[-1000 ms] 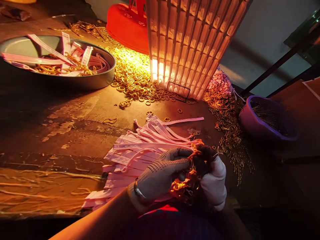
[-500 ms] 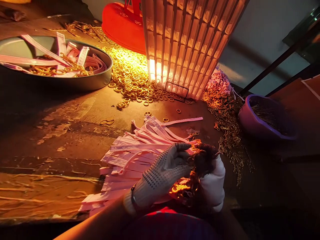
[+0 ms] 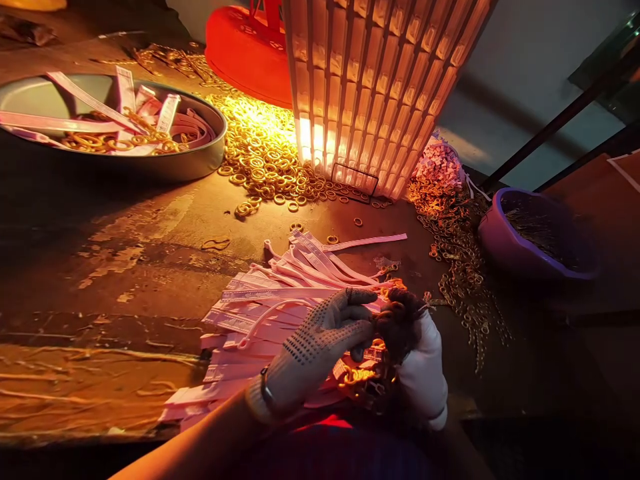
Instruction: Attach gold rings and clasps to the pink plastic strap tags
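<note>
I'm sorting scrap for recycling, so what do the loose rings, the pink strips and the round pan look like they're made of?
Rings: likely metal with a brass-gold finish; they glint sharply under the lamp.
Pink strips: probably thin flexible plastic, matte; they bend and curl.
Round pan: seemingly sheet metal, dull grey, with a thin smooth rim.

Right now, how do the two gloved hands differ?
The left hand wears a knit glove with dark dots; the right hand wears plain white with dark fingertips. The left hand shows its back, a band at the wrist; the right hand curls in from the side. Both close on the bunch of gold rings.
</note>
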